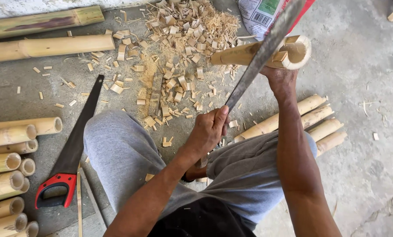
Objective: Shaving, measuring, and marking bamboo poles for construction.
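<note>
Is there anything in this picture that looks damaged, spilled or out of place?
Bamboo chips and shavings lie scattered over the concrete floor. The rim of the bamboo tube in the right hand is notched where the long blade gripped by the left hand crosses it.

Dull grey metal blade [266, 48] crosses a smooth, pale bamboo tube [253, 52] above rough concrete floor [363, 66].

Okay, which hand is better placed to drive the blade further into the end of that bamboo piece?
The left hand. It grips the handle of the long blade, whose edge lies across the open end of the bamboo piece. The right hand is under that piece, propping it up, so it looks tied up steadying.
</note>
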